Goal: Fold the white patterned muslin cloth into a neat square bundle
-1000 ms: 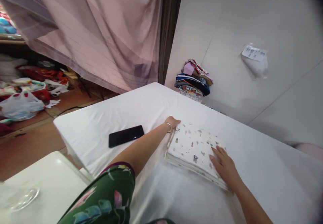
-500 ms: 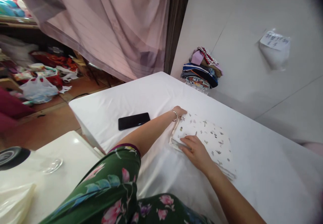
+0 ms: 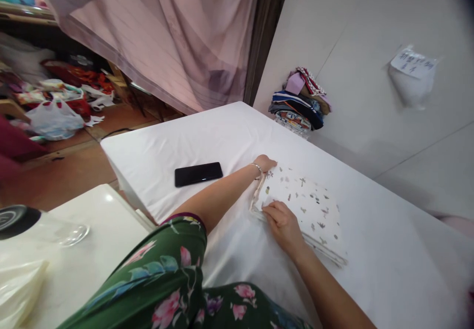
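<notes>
A folded white cloth (image 3: 296,200) with small grey-green plant and dot prints lies on the white-covered table (image 3: 148,146). My left hand (image 3: 265,162), with a bracelet at the wrist, is at the cloth's far left corner, its fingers closed on the edge there. At the near left corner, my right hand (image 3: 283,223) pinches the top layer's edge between thumb and fingers. Several layers show along the near side. Left of my left forearm lies a black phone (image 3: 198,174), untouched.
A stack of folded clothes (image 3: 298,102) stands by the wall at the far side. A pink curtain (image 3: 177,37) hangs beyond the table. To the left, a glass jar with black lid (image 3: 55,227) lies on a white surface (image 3: 99,215).
My right hand's fingers have drawn together on the cloth's near left corner. My left hand stays at the far corner. The whole view has shifted slightly.
</notes>
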A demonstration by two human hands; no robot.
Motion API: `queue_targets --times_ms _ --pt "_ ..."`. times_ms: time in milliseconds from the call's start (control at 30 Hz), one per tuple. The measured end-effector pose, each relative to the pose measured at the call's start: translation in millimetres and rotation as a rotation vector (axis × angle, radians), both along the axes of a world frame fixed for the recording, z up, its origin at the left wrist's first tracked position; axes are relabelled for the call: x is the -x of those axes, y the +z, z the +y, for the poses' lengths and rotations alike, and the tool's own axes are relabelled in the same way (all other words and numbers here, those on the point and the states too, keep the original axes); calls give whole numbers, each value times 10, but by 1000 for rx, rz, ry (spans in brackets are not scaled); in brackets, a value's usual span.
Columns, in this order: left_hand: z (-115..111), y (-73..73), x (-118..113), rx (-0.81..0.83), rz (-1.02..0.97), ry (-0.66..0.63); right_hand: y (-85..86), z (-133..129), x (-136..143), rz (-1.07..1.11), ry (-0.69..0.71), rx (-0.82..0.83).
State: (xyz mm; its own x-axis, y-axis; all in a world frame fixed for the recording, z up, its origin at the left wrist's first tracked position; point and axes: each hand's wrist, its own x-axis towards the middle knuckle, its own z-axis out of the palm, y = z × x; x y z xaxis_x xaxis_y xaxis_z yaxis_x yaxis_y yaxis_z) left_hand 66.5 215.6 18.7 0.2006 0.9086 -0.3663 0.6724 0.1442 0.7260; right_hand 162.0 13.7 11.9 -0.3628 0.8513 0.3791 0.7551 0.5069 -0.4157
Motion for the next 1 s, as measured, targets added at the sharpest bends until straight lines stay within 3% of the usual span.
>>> queue_targets --times_ms 233,567,700,767,867,1000 --pt "-51 -16 51 -25 100 -18 -68 12 42 -52 10 23" --pt "-158 32 112 -228 265 -103 -102 -24 148 -220 -34 -36" --pt "-355 160 2 -487 294 -107 -181 -16 194 -302 -65 -83" --pt "-507 170 -75 -723 278 -215 -212 -19 223 -314 -73 -105" --pt "-719 46 -124 -898 298 -447 -217 -74 266 -297 -84 -120" --pt "-826 -196 -54 -815 402 -490 -77 -219 252 -251 -37 -87"
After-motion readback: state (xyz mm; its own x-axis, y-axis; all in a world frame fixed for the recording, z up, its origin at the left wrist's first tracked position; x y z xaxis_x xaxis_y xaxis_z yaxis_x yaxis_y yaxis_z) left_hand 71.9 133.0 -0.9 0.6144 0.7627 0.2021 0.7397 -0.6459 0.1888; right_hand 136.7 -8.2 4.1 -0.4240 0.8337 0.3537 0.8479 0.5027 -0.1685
